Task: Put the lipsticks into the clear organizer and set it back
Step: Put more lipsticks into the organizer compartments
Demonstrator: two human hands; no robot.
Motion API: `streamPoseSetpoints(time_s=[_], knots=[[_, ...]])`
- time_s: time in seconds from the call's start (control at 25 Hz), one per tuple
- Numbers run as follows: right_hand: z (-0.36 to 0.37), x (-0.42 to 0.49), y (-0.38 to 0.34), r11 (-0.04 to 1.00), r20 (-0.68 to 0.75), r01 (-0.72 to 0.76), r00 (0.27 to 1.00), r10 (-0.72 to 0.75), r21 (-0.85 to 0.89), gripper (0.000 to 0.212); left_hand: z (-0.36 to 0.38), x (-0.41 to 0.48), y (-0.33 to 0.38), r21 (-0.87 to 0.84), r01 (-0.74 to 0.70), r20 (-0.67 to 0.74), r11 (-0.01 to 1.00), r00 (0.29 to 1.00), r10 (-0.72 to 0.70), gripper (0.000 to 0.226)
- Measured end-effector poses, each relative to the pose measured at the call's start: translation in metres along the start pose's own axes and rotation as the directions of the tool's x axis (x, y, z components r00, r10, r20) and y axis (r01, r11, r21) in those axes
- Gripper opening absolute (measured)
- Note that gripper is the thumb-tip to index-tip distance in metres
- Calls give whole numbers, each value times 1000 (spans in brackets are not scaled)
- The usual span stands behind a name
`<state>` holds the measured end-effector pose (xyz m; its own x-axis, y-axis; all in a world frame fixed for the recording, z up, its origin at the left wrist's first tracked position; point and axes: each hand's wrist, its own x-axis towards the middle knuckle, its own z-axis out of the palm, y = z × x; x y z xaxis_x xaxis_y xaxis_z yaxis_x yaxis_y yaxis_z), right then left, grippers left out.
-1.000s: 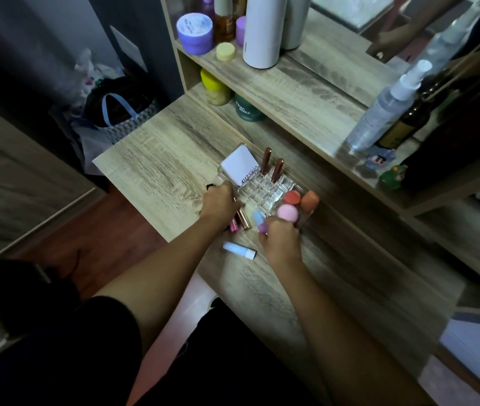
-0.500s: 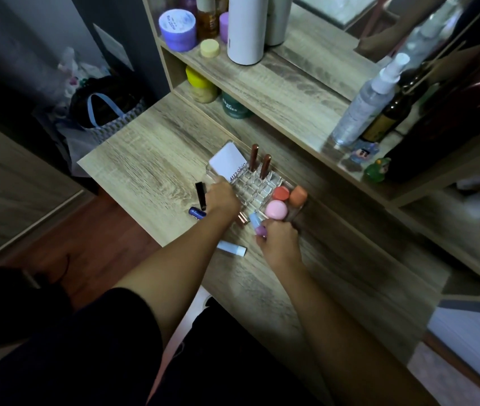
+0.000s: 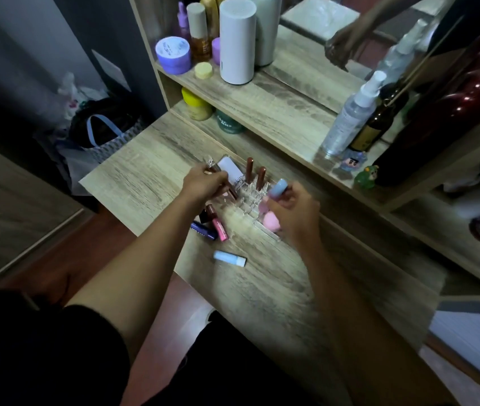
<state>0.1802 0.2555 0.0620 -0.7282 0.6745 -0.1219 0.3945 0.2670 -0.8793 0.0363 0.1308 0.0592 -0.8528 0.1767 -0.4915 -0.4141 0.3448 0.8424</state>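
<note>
Both hands have come up off the desk (image 3: 150, 171) with something in them. The left hand (image 3: 203, 183) is closed around what look like 2 thin tubes, a clear-capped tip (image 3: 210, 162) poking out past the knuckles toward the desk's back left edge. The right hand (image 3: 294, 206) pinches a pale blue lipstick (image 3: 278, 189) between thumb and fingers, held tilted just over the clear organizer (image 3: 250, 197). That reads to me as loading in progress: each hand is about to drop its piece into a slot.

Half a second ago the left hand lay flat beside the organizer and the right was down at its front edge, the blue piece low against the pink sponge (image 3: 271, 220). Now both are raised, and the lifted left hand has uncovered a pink gloss tube (image 3: 217, 222) lying beside the dark blue tube (image 3: 203, 230).

The organizer sits at the back edge of the desk, under the shelf, with 2 brown lipsticks (image 3: 254, 174) standing in it. A light blue tube (image 3: 229, 257) lies alone nearer the front edge. At least 3 pieces remain loose, so setting the organizer back is some way off.
</note>
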Motion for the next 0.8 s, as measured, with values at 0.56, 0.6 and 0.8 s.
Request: streamPoseSetpoints(time_s=[0.56,0.6,0.8], knots=[[7,49,-8,992,14,-30,999,32,-123,26,9,12,6,499,-441,312,746,895,320,37],[8,50,-8,991,21,-35,999,38,-128,29,10,13,5,507,-445,315,739,893,321,42],[12,54,-6,951,45,-23,998,38,-308,21,11,14,4,541,-496,373,679,865,334,38]])
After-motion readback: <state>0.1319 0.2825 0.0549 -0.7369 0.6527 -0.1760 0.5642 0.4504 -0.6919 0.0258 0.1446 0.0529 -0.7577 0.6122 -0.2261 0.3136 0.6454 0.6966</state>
